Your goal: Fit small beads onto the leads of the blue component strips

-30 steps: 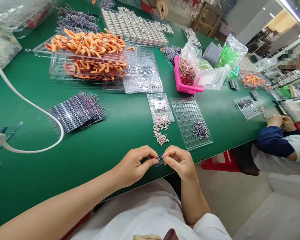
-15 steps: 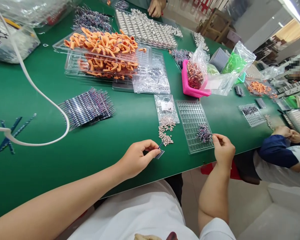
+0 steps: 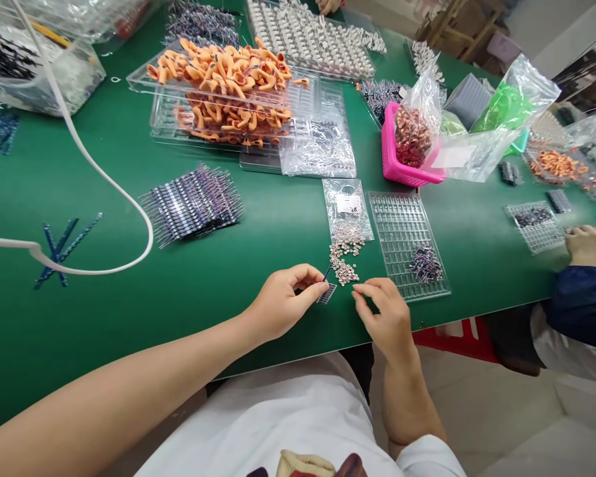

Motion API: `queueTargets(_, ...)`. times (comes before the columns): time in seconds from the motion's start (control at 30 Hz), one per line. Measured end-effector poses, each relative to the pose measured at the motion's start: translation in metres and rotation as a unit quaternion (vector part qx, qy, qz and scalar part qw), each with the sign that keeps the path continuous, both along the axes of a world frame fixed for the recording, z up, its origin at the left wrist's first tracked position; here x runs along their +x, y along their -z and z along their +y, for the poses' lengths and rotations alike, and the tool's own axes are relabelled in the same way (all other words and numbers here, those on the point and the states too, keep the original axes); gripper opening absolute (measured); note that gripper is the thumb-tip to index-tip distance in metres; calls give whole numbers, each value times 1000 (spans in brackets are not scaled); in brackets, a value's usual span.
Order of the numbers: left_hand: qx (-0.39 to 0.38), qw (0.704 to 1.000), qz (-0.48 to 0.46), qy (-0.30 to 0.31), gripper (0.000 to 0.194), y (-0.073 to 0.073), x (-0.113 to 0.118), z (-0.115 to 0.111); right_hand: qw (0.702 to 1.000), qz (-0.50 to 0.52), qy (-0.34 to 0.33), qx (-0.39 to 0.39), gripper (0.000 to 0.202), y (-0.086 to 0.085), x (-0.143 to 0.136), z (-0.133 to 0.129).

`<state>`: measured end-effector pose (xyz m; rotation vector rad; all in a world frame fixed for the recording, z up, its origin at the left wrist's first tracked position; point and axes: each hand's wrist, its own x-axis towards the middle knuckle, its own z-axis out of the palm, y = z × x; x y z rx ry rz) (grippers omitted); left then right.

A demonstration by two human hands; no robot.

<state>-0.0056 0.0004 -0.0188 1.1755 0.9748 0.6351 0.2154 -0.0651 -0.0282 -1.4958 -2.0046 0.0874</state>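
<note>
My left hand (image 3: 283,301) pinches a thin dark-blue strip (image 3: 327,272) between thumb and forefinger. A small gridded piece (image 3: 326,293) shows just under its fingertips; whether it joins the strip I cannot tell. My right hand (image 3: 386,315) is just to the right, thumb and forefinger drawn together; anything between them is too small to make out. Just beyond both hands lies a loose pile of small pale-pink round pieces (image 3: 346,271), spilling from a clear labelled bag (image 3: 347,205). A clear ribbed tray (image 3: 395,228) holds a heap of thin dark leaded parts (image 3: 426,264).
Stacked clear trays with orange curved pieces (image 3: 233,73) stand behind. A bundle of leaded strips (image 3: 193,202), crossed blue strips (image 3: 62,248) and a white cable (image 3: 104,192) lie left. A pink basket (image 3: 392,162) stands back right. Another person's hand (image 3: 589,245) rests at far right.
My right hand has moved left from the heap in the tray to beside the pink pieces and my left hand. My left hand keeps its pinch. The view has shifted slightly.
</note>
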Motion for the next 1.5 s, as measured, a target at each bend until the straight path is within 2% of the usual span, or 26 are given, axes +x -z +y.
queueTargets(0.2, 7, 1000, 7, 5, 21, -2, 0, 1, 998, -62, -17, 2, 19, 10, -10, 8)
queueTargets(0.63, 17, 1000, 0, 8, 16, -2, 0, 1, 986, -161, -46, -17, 8, -3, -14, 17)
queueTargets(0.8, 27, 999, 15, 10, 16, -3, -1, 1, 986, -162, -33, -6, 9, 3, -16, 23)
queueTargets(0.9, 31, 999, 14, 12, 17, -1, -1, 0, 995, -100, -7, 3, 11, 8, -18, 22)
queueTargets(1.0, 27, 999, -2, 21, 18, 0, -1, -2, 997, 66, 26, -40, 11, 8, -23, 14)
queueTargets(1.1, 43, 998, -35, 34, 14, -1, -1, -6, 959, 260, 58, -96, 10, 6, -30, 4)
queueTargets(1.2, 67, 994, -69, 47, 11, -5, -2, -10, 910, 395, 62, -111, 11, 7, -37, 0)
queueTargets(1.3, 83, 991, -81, 62, 10, -9, -3, -12, 887, 446, 62, -99, 10, 11, -41, 1)
queueTargets(1.5, 80, 992, -76, 64, 11, -9, -3, -14, 901, 421, 70, -77, 10, 12, -42, 2)
